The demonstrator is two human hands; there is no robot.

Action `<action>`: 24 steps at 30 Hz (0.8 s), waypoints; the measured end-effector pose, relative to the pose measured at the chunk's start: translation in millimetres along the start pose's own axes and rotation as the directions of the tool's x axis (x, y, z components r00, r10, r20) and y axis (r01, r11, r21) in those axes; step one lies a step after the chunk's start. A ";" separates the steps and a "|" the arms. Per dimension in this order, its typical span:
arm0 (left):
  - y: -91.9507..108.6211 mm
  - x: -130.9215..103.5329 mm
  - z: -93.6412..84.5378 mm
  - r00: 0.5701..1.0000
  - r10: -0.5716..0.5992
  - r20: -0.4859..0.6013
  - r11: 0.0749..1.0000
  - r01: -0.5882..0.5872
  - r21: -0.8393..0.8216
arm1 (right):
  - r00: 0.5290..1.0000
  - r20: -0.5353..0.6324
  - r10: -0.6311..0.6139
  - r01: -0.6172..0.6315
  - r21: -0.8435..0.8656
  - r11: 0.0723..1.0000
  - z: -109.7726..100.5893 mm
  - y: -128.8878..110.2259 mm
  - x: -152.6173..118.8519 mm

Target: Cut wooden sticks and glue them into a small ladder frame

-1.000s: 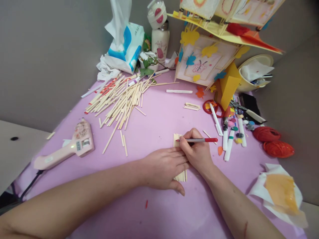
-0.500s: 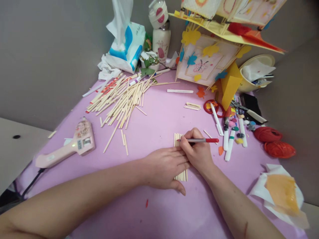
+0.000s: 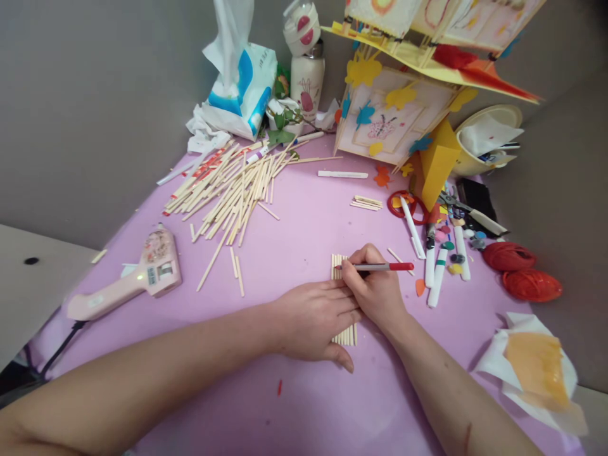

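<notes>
Currently grips a grey pen with a red end (image 3: 401, 266) in the right hand (image 3: 377, 288), with fingers curled round the barrel and tip aimed left, over the upper part of a row of short wooden sticks (image 3: 344, 334); lays the left hand (image 3: 308, 320) flat and unclenched across the middle of that row, near the centre of the purple tabletop (image 3: 304, 221). Just beyond the pen, a loose thin stick (image 3: 393, 254); beside the right wrist, an orange paper scrap (image 3: 420, 287); farther ahead, a small group of short sticks (image 3: 367, 202) and a white marker (image 3: 342, 174) lying crosswise; to the left, a big heap of wooden sticks (image 3: 228, 202) and a pink hot-glue gun (image 3: 161, 266) with a black cord (image 3: 63, 348). Crowding the right side, a white pen (image 3: 411, 228), a green-banded marker (image 3: 436, 278), white-handled cutters (image 3: 484, 220), red yarn balls (image 3: 532, 288) and a yellow folded card (image 3: 439, 164); nearer, an orange sheet (image 3: 536, 367) on white paper; blocking the back, a tissue pack (image 3: 261, 69), a printed white bottle (image 3: 306, 85), a stick-and-paper model house (image 3: 394, 114) and a cream bucket (image 3: 510, 117).

Covered by the left hand, the middle of the row, so impossible to count fully; tucked behind the right hand, the left fingertips; impossible to tell, contact between pen tip and wood; cut off, the top of the model house and both forearms; hard to make out, the bucket's contents and a black object (image 3: 477, 196) partly under the cutters.
</notes>
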State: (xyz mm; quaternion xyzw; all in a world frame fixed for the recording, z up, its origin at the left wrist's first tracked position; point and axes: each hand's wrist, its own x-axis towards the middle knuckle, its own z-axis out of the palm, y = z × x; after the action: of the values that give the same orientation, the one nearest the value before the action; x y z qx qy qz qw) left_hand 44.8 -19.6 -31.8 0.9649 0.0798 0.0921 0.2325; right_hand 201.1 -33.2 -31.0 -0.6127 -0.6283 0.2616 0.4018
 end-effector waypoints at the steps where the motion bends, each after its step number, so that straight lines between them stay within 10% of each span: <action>1: 0.0 0.0 0.1 1.000 0.001 -0.002 1.000 -0.001 -0.002 | 1.000 0.002 -0.002 0.002 0.001 1.000 0.1 0.1 0.0; 24: 0.7 0.1 -0.1 1.000 -0.009 0.011 1.000 0.009 -0.012 | 0.999 0.002 -0.036 0.036 0.003 0.999 1.0 3.6 -0.9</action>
State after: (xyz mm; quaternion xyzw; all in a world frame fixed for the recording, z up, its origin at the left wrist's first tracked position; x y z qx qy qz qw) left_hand 45.0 -20.1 -31.4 0.9636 0.0825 0.0862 0.2393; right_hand 202.2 -33.6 -34.6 -0.6004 -0.6393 0.2560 0.4066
